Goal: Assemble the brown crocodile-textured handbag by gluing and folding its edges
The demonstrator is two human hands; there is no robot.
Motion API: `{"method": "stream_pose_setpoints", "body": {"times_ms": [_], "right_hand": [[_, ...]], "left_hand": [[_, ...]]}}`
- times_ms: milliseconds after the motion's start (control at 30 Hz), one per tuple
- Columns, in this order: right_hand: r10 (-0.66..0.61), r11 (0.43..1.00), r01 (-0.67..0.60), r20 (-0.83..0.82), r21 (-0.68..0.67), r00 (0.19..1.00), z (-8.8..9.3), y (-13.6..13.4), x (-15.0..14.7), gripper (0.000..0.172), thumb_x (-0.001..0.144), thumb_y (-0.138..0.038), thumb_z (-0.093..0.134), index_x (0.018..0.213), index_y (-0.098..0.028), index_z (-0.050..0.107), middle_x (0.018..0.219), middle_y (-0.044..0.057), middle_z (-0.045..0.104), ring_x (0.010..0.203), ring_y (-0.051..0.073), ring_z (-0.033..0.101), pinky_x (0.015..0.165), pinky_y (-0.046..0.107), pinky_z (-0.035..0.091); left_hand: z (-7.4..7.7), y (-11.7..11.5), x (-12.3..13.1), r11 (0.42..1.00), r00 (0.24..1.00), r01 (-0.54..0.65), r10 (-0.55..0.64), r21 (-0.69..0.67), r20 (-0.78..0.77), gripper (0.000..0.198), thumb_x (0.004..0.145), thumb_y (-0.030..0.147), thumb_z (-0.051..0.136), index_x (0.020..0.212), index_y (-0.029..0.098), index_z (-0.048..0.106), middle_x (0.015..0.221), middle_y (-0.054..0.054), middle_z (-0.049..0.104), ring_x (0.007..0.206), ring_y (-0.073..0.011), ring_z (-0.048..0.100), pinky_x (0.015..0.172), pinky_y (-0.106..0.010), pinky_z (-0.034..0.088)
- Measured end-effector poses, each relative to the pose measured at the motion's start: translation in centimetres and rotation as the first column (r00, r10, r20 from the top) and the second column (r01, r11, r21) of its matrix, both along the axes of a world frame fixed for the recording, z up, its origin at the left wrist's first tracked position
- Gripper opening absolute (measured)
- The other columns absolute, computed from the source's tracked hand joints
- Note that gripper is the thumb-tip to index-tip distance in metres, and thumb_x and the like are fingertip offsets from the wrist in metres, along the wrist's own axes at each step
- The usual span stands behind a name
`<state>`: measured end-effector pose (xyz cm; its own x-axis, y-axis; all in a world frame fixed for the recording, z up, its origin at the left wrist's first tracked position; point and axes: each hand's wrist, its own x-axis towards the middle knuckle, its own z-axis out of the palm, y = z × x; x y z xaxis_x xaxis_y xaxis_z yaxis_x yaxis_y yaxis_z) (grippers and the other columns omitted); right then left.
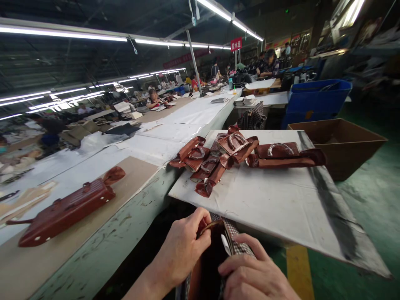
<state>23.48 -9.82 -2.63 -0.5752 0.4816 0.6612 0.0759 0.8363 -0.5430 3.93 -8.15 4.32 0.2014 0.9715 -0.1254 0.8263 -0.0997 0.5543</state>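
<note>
Low in the view, a bag body with checked fabric [240, 245] and a brown edge is held open towards me. My left hand [186, 241] pinches the brown edge at the far left of its opening, fingertips curled inward. On the other side, my right hand [251, 268] is closed around the checked edge. A small white piece [225, 245] shows just by my right fingers; I cannot make out what it is. The lower bag is dark and partly covered by my hands. A finished-looking reddish-brown bag [67, 210] lies on the bench to my left.
Brown bag pieces with wrapped handles [233, 141] are heaped on the white board [278, 196] ahead. Right of it stand a brown bin [350, 146] and blue crates [318, 98]. A long worktable [184, 118] stretches away, with people working farther back.
</note>
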Motion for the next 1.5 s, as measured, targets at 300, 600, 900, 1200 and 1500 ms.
{"method": "stream_pose_setpoints", "body": {"times_ms": [300,600,900,1200,1500], "right_hand": [[0.199,0.901,-0.159,0.059,-0.404,0.978,1.6,4.2,1.8,0.056,0.104,-0.048,0.034,0.061,-0.021,0.060,0.063,-0.003,0.070,0.085,0.015,0.066,0.115,0.046,0.019],[0.292,0.731,-0.197,0.038,-0.653,0.956,-1.4,5.5,0.3,0.050,0.082,-0.065,0.062,0.062,-0.020,0.070,0.068,0.001,0.070,0.087,0.020,0.067,0.108,0.047,0.031],[0.125,0.549,-0.003,0.078,-0.836,0.989,3.7,6.0,2.4,0.031,0.098,-0.046,0.048,0.093,-0.019,0.063,0.076,0.002,0.071,0.067,0.015,0.067,0.065,0.026,0.052],[-0.577,0.815,0.435,0.470,0.383,0.668,1.7,0.6,-2.1,0.024,0.063,-0.010,0.071,0.079,-0.020,0.056,0.069,0.003,0.059,0.055,0.023,0.060,0.044,0.033,0.041],[-0.445,0.895,0.410,0.324,0.173,0.835,-2.2,1.0,-1.6,0.025,0.101,-0.016,0.033,0.099,-0.016,0.058,0.088,0.007,0.058,0.074,0.023,0.056,0.064,0.035,0.043]], "left_hand": [[1.5,-3.3,-2.6,0.998,0.986,-0.056,0.062,0.041,-0.154,0.015,0.082,0.010,0.047,0.086,0.025,0.046,0.062,0.009,0.046,0.054,-0.0117,0.045,0.056,-0.022,0.032],[-1.5,-3.2,-2.8,0.998,0.991,-0.062,0.063,0.009,-0.121,0.026,0.076,0.003,0.043,0.092,0.024,0.043,0.088,0.001,0.056,0.077,-0.0163,0.057,0.070,-0.027,0.042],[-2.2,-1.4,-2.2,0.999,1.000,-0.020,0.020,-0.034,-0.008,0.020,0.083,0.013,0.048,0.100,0.023,0.046,0.095,-0.001,0.058,0.078,-0.0176,0.060,0.067,-0.027,0.048],[-2.4,-0.4,-1.3,1.000,0.999,0.014,-0.013,0.021,-0.032,0.017,0.084,0.012,0.046,0.097,0.023,0.047,0.091,-0.001,0.059,0.076,-0.0176,0.061,0.067,-0.026,0.048],[-2.5,-0.4,-1.8,0.999,0.999,-0.042,0.042,0.005,-0.016,0.020,0.085,0.010,0.047,0.097,0.025,0.044,0.082,0.004,0.059,0.069,-0.0146,0.059,0.067,-0.026,0.044]]}}
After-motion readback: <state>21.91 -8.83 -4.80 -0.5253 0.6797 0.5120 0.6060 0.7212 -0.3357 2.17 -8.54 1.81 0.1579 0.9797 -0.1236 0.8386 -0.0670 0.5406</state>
